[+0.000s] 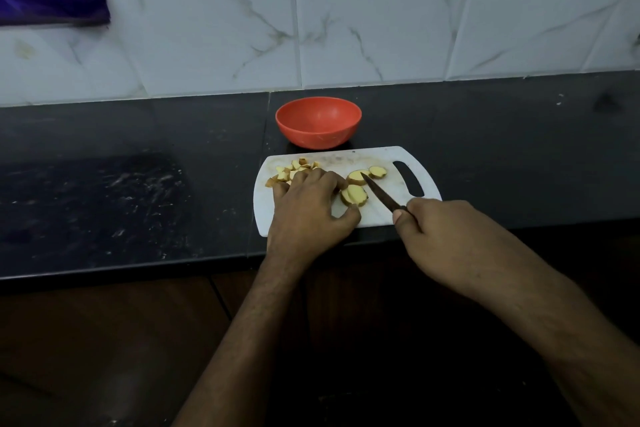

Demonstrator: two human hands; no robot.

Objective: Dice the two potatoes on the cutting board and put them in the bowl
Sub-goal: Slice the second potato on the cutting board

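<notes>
left hand (308, 208) hides potato pieces (294, 168); knife (381, 196) handle buried in right hand (446, 239)

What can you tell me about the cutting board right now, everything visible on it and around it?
The cutting board is white, looks like plastic, with rounded corners and a slot handle at its right end. It lies flat on the dark counter, just in front of the orange bowl. Its surface looks faintly stained. On it lie diced potato pieces at the far left and potato slices near the middle. The left hand rests on it, by a slice; the right hand holds a knife whose tip points at the slices.
</notes>
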